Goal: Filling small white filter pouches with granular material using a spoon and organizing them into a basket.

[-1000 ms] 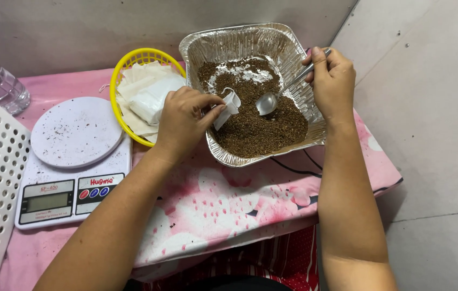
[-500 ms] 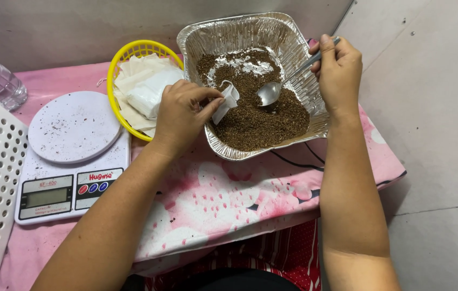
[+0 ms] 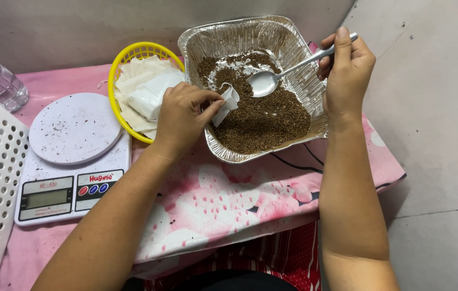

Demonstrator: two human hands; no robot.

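Left hand [image 3: 181, 119]: fingers pinched on a small white sachet [image 3: 226, 103], held over the foil tray [image 3: 299, 81] of brown granules [image 3: 264, 116].
Right hand [image 3: 347, 70]: closed around a metal spoon [image 3: 288, 71], bowl above the granules.
Beside: yellow basket [image 3: 126, 59], kitchen scale [image 3: 73, 156] on the counter [image 3: 229, 199].

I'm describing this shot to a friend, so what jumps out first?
The foil tray of brown granules at top centre, where the right hand holds a metal spoon and the left hand pinches a small white sachet. A white kitchen scale sits left, beside a yellow basket.
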